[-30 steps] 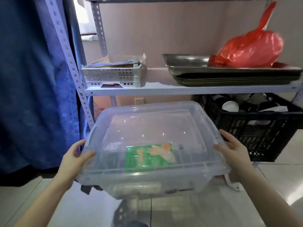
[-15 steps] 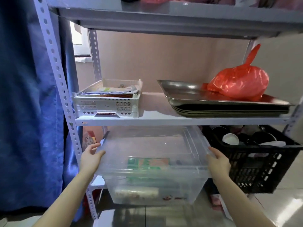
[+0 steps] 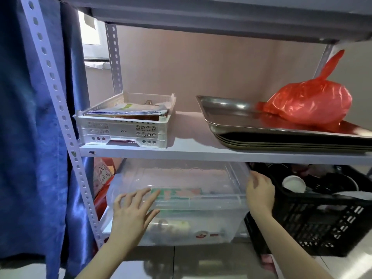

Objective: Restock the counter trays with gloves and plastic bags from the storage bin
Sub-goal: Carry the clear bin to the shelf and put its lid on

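— Plastic storage bin (image 3: 191,218), clear, is sitting on the bottom level of the rack (image 3: 201,155), beside the black crate (image 3: 322,224).
— Hands?
— Left hand (image 3: 130,210) is pressing flat on its front-left corner, fingers spread. Right hand (image 3: 260,191) is touching the right rim; grip blurred, cannot tell.
— Step?
— Likely shifting the bin; next, needing it out and unlidded.

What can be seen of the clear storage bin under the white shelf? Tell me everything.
The storage bin is a clear plastic box with its lid on, standing low in the rack, under the white shelf and beside a black crate. Through its walls a green packet and a pale roll show; its front bears a red sticker. The left hand lies spread on its front left corner; the right hand touches its right edge.
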Demonstrator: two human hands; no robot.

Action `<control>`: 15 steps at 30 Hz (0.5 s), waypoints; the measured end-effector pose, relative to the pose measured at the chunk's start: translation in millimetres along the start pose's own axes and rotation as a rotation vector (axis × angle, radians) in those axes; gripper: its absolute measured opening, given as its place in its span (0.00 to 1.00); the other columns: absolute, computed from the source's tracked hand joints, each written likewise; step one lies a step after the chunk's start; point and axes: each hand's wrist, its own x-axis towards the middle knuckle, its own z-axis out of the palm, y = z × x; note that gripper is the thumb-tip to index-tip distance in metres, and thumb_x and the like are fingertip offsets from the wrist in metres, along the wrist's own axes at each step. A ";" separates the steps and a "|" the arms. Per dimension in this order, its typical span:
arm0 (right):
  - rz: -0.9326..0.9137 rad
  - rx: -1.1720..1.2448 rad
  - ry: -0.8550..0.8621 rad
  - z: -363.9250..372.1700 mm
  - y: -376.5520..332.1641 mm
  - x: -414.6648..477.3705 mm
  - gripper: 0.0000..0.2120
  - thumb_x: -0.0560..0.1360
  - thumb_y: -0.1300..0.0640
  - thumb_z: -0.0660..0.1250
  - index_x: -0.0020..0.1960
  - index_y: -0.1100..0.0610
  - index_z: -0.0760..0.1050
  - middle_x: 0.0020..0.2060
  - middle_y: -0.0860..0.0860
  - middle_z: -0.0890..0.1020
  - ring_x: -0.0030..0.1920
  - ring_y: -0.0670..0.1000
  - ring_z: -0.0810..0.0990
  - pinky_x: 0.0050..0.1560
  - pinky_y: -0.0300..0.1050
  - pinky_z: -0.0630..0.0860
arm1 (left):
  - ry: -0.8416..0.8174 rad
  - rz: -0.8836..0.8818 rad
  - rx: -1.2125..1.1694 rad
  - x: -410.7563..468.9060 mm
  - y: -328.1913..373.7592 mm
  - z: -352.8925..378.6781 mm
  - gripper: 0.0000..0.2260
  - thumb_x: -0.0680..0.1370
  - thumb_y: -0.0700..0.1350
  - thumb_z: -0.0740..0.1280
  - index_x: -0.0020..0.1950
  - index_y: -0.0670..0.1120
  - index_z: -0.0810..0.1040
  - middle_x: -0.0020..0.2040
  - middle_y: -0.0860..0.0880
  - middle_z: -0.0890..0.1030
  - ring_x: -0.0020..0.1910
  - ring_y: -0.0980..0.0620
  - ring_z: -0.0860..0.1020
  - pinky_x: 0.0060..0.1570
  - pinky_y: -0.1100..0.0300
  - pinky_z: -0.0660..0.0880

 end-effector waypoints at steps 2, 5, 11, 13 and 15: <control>-0.296 -0.101 -0.010 -1.6 -4.3 -15.7 0.12 0.76 0.58 0.67 0.59 0.58 0.79 0.59 0.58 0.79 0.59 0.60 0.75 0.60 0.57 0.71 | -0.046 -0.022 -0.004 6.4 2.0 -4.2 0.28 0.80 0.63 0.45 0.65 0.53 0.77 0.58 0.48 0.82 0.53 0.43 0.80 0.54 0.47 0.65; -0.646 -0.278 -0.033 -0.8 -0.2 -43.8 0.12 0.74 0.58 0.71 0.56 0.57 0.80 0.57 0.58 0.80 0.57 0.60 0.77 0.58 0.58 0.74 | -0.120 -0.039 0.006 23.5 7.2 -6.9 0.29 0.80 0.64 0.43 0.67 0.54 0.75 0.58 0.48 0.81 0.54 0.43 0.79 0.54 0.46 0.67; -0.743 -0.463 -0.184 6.0 11.3 -49.9 0.22 0.72 0.59 0.73 0.65 0.58 0.75 0.63 0.58 0.77 0.59 0.61 0.77 0.58 0.56 0.77 | -0.209 -0.087 0.008 52.1 15.3 4.9 0.33 0.78 0.65 0.37 0.68 0.54 0.75 0.59 0.47 0.80 0.55 0.42 0.78 0.60 0.43 0.64; -0.752 -0.527 -0.213 9.9 10.8 -45.1 0.26 0.71 0.59 0.74 0.67 0.58 0.74 0.64 0.58 0.77 0.61 0.60 0.77 0.60 0.56 0.76 | -0.207 -0.087 0.027 59.7 13.0 12.8 0.30 0.78 0.65 0.41 0.71 0.55 0.70 0.63 0.47 0.78 0.61 0.43 0.75 0.65 0.42 0.61; -0.725 -0.574 -0.252 14.7 8.5 -41.3 0.28 0.71 0.57 0.73 0.70 0.57 0.70 0.67 0.58 0.75 0.64 0.60 0.75 0.64 0.54 0.73 | -0.240 -0.078 0.020 67.8 7.7 16.0 0.24 0.80 0.62 0.49 0.76 0.59 0.60 0.70 0.49 0.70 0.69 0.46 0.67 0.70 0.43 0.54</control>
